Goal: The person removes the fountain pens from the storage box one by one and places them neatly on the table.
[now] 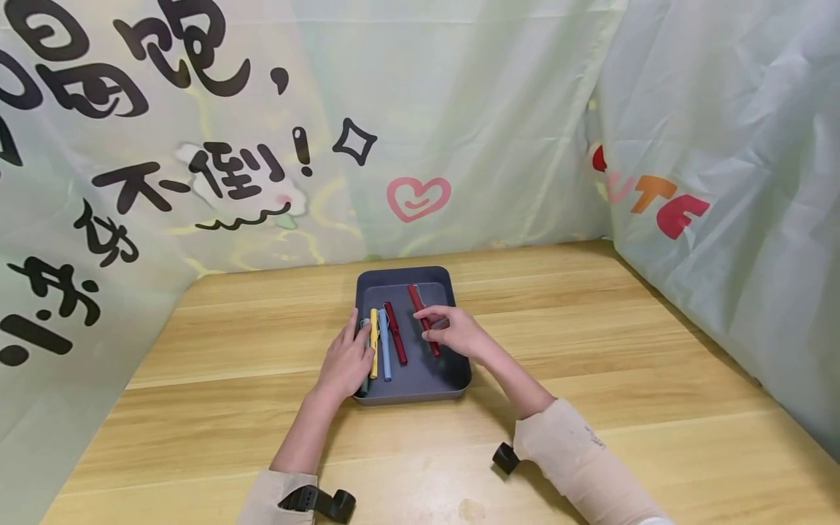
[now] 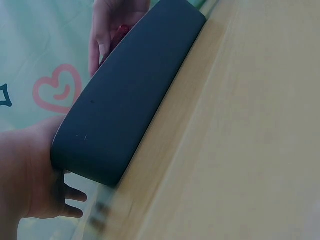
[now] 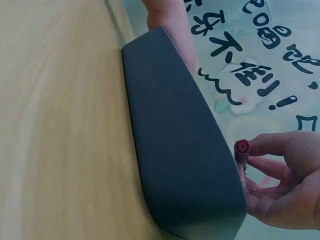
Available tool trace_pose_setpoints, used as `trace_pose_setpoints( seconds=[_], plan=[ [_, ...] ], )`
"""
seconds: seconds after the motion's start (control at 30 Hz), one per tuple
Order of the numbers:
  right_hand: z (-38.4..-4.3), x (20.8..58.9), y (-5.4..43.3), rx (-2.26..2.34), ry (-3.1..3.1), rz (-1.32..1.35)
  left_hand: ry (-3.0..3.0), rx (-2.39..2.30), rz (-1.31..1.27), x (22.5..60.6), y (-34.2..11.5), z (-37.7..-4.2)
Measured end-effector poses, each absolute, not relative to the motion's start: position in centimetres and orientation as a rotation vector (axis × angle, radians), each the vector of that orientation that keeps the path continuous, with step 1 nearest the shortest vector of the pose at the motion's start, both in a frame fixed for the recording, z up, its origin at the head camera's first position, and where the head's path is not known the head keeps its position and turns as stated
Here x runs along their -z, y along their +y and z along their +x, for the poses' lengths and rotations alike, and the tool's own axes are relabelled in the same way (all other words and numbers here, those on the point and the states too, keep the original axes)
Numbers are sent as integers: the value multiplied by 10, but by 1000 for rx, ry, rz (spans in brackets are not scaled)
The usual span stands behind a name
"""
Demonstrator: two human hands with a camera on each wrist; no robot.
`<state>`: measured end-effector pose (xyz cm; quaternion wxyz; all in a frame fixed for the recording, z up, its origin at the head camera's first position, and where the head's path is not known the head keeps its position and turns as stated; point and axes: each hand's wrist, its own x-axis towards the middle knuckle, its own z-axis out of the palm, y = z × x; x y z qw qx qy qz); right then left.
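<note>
Head view. Tray [image 1: 426, 384], dark, rounded corners; set near the back of the desk [image 1: 590, 343], a short strip of wood between its far rim and the curtain [image 1: 499, 131]. Desk surface runs wide to left and right of it.

Pens in tray, from left: dark pen [image 1: 364, 388], along the left wall, partly hidden; yellow pen [image 1: 374, 350]; blue pen [image 1: 385, 350], just beside it; maroon pen [image 1: 397, 337], slanted, its near end apart from the blue. Fifth, red pen [image 1: 415, 299], over the right half, also slanted; a strip of tray floor shows between it and the maroon.

Right hand [image 1: 458, 334]: reaches across the right rim, pinching the red pen between thumb and fingers. Left hand [image 1: 345, 361]: at the left rim, over the dark pen; whether it grasps it, cannot tell.

Left wrist view. Tray's outer wall, base on the desk; left hand at one corner. Part of the red pen shows past the rim beside the right hand.

Right wrist view. Opposite outer wall; the red pen's round end shows just past the rim, at the right fingertips.
</note>
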<state>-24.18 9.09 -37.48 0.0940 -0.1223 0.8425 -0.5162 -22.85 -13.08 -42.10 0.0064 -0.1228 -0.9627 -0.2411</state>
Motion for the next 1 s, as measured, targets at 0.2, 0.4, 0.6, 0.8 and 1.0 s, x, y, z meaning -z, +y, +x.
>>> trace_pose_setpoints(
  seconds=[0.2, 0.4, 0.6, 0.8, 1.0],
  plan=[
    [-241, 371, 100, 1535, 2504, -363, -3008, 758, -390, 421, -131, -228],
    [-240, 369, 112, 1563, 2515, -379, -3015, 750, -389, 420, -131, -227],
    [-240, 368, 122, 1572, 2533, -376, -3014, 772, -379, 419, -132, -227],
    [-240, 368, 134, 1582, 2551, -349, -3004, 772, -382, 419, -132, -228],
    [-239, 368, 149, 1584, 2575, -331, -3009, 764, -394, 420, -132, -228]
  ],
)
